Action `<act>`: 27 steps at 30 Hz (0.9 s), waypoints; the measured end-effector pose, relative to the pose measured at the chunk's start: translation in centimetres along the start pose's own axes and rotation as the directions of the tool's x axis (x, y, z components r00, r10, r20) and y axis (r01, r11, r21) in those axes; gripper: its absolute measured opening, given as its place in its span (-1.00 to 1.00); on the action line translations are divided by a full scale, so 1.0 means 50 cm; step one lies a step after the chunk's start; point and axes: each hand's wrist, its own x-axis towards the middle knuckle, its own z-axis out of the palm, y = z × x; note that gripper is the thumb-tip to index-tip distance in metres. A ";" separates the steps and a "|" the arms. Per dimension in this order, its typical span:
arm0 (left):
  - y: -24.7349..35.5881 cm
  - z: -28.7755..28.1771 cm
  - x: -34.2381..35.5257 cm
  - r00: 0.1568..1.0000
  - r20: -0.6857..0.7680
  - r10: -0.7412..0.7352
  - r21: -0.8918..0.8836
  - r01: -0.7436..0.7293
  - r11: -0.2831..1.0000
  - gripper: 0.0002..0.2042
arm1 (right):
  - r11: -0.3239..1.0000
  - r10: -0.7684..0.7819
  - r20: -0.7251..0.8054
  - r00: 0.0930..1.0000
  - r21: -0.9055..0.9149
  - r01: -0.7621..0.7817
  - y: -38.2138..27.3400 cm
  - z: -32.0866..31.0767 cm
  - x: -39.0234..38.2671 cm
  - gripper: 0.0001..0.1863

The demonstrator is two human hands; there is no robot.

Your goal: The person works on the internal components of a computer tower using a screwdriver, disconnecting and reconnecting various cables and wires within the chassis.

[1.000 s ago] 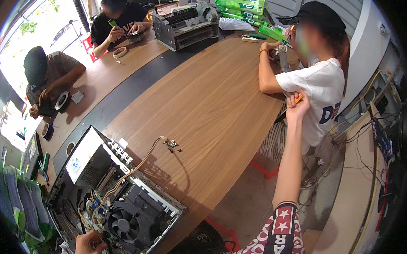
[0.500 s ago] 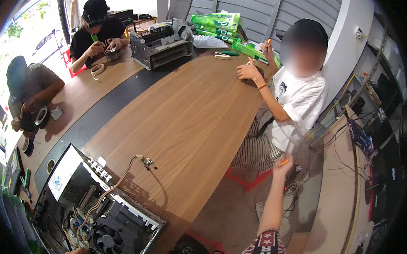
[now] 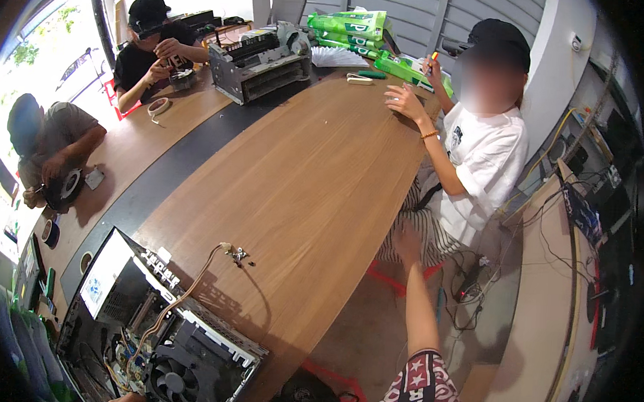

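My right hand [image 3: 407, 242] is stretched out over the floor beside the wooden table [image 3: 308, 179], empty, with its fingers loose. It is near the knees of a seated person in a white shirt [image 3: 482, 165], who holds up an orange-handled screwdriver [image 3: 432, 61]. Only a sliver of my left hand [image 3: 128, 401] shows at the lower edge, at the open computer case [image 3: 116, 300] with its black fan [image 3: 167, 381]. A beige cable with a connector [image 3: 235, 253] trails from the case onto the table.
A dismantled grey printer [image 3: 260, 62] and green packages [image 3: 348, 22] stand at the table's far end. Two other people [image 3: 153, 43] [image 3: 51, 146] work on small parts along the left side. Tangled wires [image 3: 469, 294] lie on the floor by a side bench [image 3: 548, 283].
My right hand held an orange screwdriver out to the seated person; it has since drawn back and down empty, and that person holds the screwdriver raised.
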 end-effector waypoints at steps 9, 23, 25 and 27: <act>0.023 -0.025 -0.016 0.947 0.104 -0.305 -0.170 0.319 0.932 -0.85 | 0.910 0.028 0.033 0.999 -0.414 -0.012 0.017 0.011 0.166 -0.42; -0.023 0.001 -0.017 1.000 -0.001 0.005 -0.016 -0.005 1.000 -0.77 | 0.957 -0.185 -0.030 0.982 -0.232 0.173 -0.067 0.030 0.132 -0.47; -0.013 -0.001 -0.012 0.999 0.026 -0.046 -0.032 0.047 0.998 -0.77 | 0.962 -0.212 -0.032 0.977 -0.182 0.203 -0.089 0.034 0.118 -0.47; -0.018 0.003 -0.007 1.000 0.014 -0.027 -0.046 0.027 0.999 -0.77 | 0.961 -0.247 -0.029 0.969 -0.135 0.241 -0.111 0.037 0.098 -0.48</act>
